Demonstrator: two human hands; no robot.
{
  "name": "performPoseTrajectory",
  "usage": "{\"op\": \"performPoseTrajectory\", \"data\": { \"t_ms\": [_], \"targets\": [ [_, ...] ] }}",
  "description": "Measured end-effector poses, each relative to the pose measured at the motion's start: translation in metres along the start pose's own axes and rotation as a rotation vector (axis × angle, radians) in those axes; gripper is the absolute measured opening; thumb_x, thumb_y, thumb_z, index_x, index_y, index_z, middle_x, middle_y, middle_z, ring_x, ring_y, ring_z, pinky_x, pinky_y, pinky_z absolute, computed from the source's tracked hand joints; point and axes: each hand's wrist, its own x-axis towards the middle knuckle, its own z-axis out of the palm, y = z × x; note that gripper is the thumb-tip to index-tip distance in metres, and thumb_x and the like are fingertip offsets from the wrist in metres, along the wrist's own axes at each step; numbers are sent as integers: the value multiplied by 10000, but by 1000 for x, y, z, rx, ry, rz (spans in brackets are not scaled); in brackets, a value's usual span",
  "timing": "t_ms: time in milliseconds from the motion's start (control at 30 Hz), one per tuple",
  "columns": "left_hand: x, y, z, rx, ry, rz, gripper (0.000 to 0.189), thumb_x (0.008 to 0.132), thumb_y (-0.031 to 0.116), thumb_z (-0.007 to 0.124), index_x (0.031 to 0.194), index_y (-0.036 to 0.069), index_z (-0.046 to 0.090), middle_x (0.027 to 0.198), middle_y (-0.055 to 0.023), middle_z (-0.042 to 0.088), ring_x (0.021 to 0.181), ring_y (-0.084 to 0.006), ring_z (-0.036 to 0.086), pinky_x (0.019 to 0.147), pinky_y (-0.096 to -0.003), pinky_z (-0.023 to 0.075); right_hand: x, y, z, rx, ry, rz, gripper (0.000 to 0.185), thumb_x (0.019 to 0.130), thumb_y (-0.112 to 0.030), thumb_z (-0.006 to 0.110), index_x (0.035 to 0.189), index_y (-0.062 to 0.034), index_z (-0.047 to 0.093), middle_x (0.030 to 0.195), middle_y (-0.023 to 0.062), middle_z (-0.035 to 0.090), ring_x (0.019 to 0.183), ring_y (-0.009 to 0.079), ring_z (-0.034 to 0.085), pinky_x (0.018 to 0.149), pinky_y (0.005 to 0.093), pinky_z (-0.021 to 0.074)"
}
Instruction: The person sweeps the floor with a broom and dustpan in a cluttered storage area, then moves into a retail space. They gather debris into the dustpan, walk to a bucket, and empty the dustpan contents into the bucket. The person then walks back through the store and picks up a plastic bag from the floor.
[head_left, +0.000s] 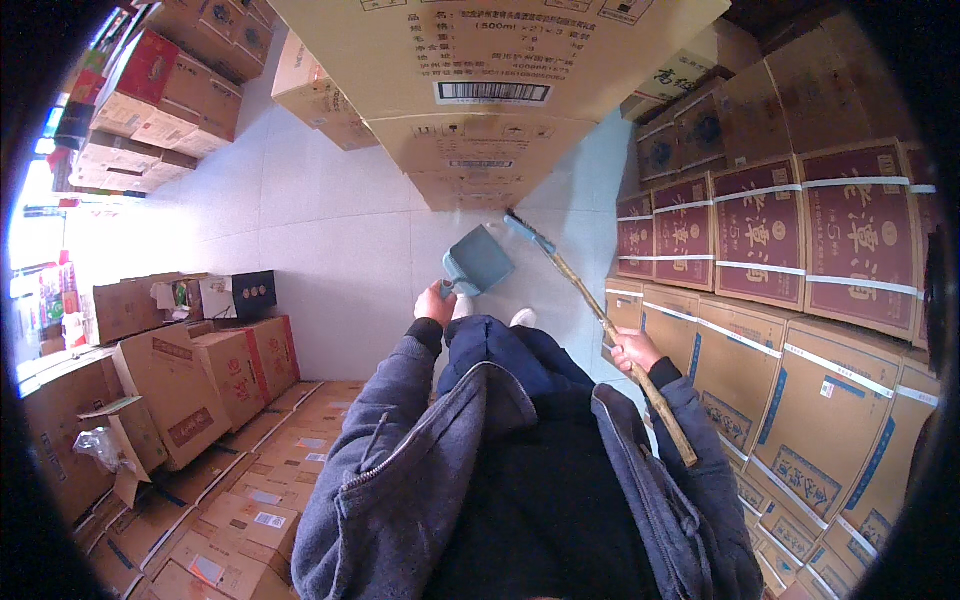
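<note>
My left hand (435, 303) grips the handle of a blue-grey plastic dustpan (480, 259), low over the tiled floor in front of my shoes. My right hand (634, 349) is closed around the wooden stick handle of a broom (582, 291). The stick slants from beside my right forearm down to a light-blue broom head (529, 232) with dark bristles. That head lies on the floor to the right of the dustpan, close to the foot of a tall stack of cardboard cartons (480, 142). A small pale bit (491, 224) lies between pan and broom head.
Maroon cartons (761, 232) bound with white straps stand on tan cartons (810, 405) along the right side. More cardboard boxes (225, 517) fill the lower left, one holding clear plastic (97, 444). Further boxes (161, 90) stand upper left. Pale floor tiles (337, 247) stretch between the stacks.
</note>
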Motion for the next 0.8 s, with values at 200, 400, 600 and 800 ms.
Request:
{"op": "performPoseTrajectory", "data": {
  "t_ms": [200,400,600,800],
  "targets": [
    [12,-12,-8,33,49,-26,289,680,245,580,934,107,571,789,-176,597,776,-337,577,686,-412,460,36,-5,-1,35,0,30,77,828,-96,405,897,-117,435,574,12,374,424,98,381,337,225,311],
    [34,-16,-8,34,40,-25,285,677,236,588,933,111,571,792,-170,600,770,-338,578,678,-408,464,66,4,27,250,-146,125,48,827,-120,432,791,-99,454,518,25,374,399,136,407,329,253,315],
    [47,-24,-8,2,32,-38,291,676,248,574,942,129,571,810,-162,603,790,-333,578,693,-407,458,35,13,67,-374,118,-46,189,835,-117,392,985,-81,500,499,25,409,369,124,414,289,260,293],
    [45,-30,-12,-19,21,-59,299,670,249,575,944,130,574,801,-159,603,784,-327,579,693,-403,457,10,48,52,-1004,205,-344,270,737,-194,521,912,11,506,644,202,544,615,332,555,583,408,439]
  ]
}}
